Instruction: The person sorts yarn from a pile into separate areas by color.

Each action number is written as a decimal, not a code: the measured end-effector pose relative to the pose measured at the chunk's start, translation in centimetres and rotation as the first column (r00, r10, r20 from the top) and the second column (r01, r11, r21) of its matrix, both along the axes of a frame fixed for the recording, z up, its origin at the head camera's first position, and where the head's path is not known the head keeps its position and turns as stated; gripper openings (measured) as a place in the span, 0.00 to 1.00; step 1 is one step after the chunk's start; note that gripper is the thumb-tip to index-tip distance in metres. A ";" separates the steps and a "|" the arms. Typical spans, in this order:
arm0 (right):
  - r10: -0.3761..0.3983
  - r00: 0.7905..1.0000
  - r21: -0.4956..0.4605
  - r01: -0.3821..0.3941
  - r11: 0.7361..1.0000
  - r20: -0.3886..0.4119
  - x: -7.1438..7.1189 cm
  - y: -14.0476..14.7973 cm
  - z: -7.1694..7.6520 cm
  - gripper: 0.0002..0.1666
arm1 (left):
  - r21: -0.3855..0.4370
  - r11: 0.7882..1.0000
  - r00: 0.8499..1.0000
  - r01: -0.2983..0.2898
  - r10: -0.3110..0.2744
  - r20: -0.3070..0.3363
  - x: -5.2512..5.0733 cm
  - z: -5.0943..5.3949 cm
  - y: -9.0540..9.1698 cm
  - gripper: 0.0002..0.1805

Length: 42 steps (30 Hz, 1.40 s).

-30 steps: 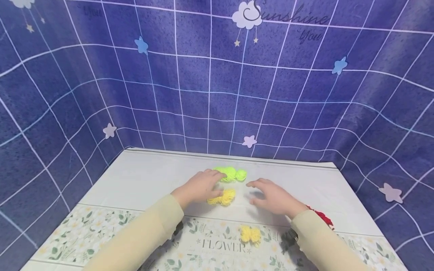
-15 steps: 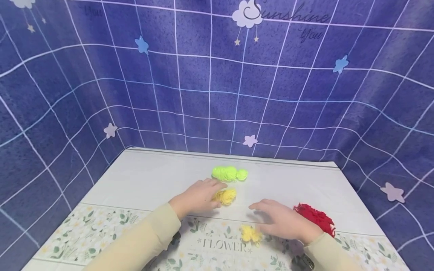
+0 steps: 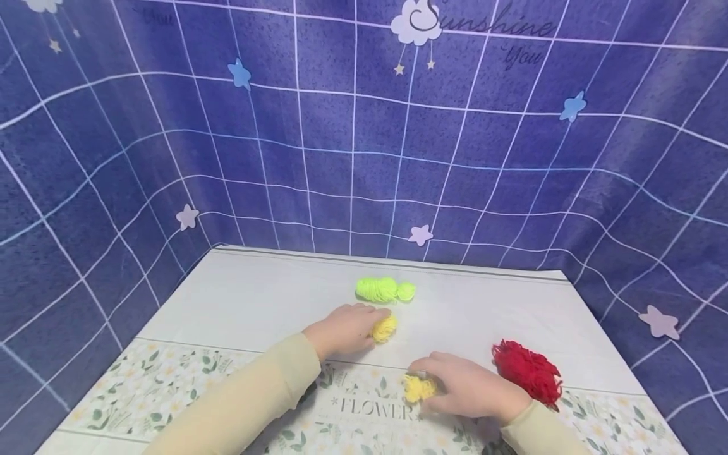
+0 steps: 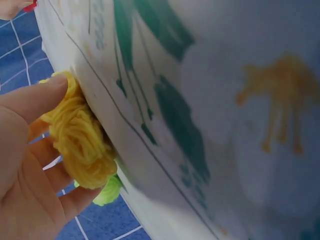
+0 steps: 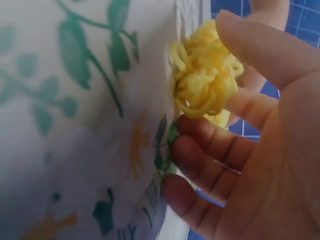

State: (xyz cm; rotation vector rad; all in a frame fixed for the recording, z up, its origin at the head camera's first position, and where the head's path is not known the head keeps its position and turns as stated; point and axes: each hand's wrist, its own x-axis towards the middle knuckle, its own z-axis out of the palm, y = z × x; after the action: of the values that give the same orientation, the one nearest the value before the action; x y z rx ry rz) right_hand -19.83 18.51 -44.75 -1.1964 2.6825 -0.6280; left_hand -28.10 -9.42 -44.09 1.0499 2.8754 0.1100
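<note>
A larger yellow yarn bundle (image 4: 82,142) lies on the white cloth mid-table. My left hand (image 3: 349,330) holds it, with the thumb on one side and the fingers curled behind, in the left wrist view. Closer to me, on the flowered band by the printed lettering, is a smaller, loopy yellow yarn bundle (image 5: 207,75). The thumb and index finger of my right hand (image 3: 469,385) close around it, while the other fingers touch the cloth in the right wrist view. In the head view the hands partly cover both bundles.
A bright green yarn bundle (image 3: 376,289) with a small green ball (image 3: 406,291) beside it lies behind my left hand. Red yarn (image 3: 527,371) is heaped right of my right hand. A blue curtain (image 3: 364,126) with stars stands around the table's back and sides.
My right hand has come down toward me and reached the smaller yellow bundle, uncovering the red yarn. My left hand has drawn back from the green yarn and closed around the larger yellow bundle.
</note>
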 end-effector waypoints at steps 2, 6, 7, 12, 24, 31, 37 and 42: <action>-0.007 0.999 -0.001 0.007 1.000 0.032 -0.1 0.1 0.0 0.31 | -0.001 1.000 1.000 -0.006 0.006 0.002 -0.1 0.0 0.2 0.39; -0.008 0.997 -0.001 0.008 1.000 0.078 -0.4 0.1 -0.1 0.22 | 0.002 1.000 1.000 -0.021 0.021 0.008 -0.3 0.2 0.5 0.36; -0.007 0.997 0.002 0.007 1.000 0.081 -0.5 0.1 -0.2 0.19 | 0.003 1.000 1.000 -0.025 0.025 0.008 -0.3 0.2 0.5 0.35; 0.011 0.997 0.002 -0.011 1.000 0.075 -0.8 0.0 -0.7 0.10 | 0.010 1.000 1.000 -0.029 0.029 0.003 -0.6 0.0 0.5 0.33; -0.029 0.998 0.027 0.027 0.999 0.060 -0.6 -0.3 -0.9 0.09 | 0.074 0.997 0.999 0.025 -0.021 -0.048 0.6 0.1 -2.7 0.21; -0.026 0.998 0.023 0.025 0.999 0.062 -0.6 -0.2 -0.7 0.09 | 0.119 0.992 0.999 -0.039 0.041 -0.015 2.5 1.4 -8.2 0.23; -0.032 0.997 0.026 0.031 0.999 0.066 -0.6 -0.1 -0.7 0.10 | 0.114 0.991 0.995 -0.075 0.081 -0.056 3.9 1.8 -12.2 0.27; -0.033 0.995 0.027 0.031 0.999 0.092 -0.6 -0.2 -0.7 0.10 | 0.125 0.988 0.992 -0.093 0.103 -0.069 4.6 1.3 -14.7 0.26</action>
State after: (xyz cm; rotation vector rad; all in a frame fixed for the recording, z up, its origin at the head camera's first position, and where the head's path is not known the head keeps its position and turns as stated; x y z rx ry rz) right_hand -20.40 18.27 -45.49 -1.0922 2.6300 -0.6351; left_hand -23.50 -24.07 -42.75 0.9502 3.0227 0.2610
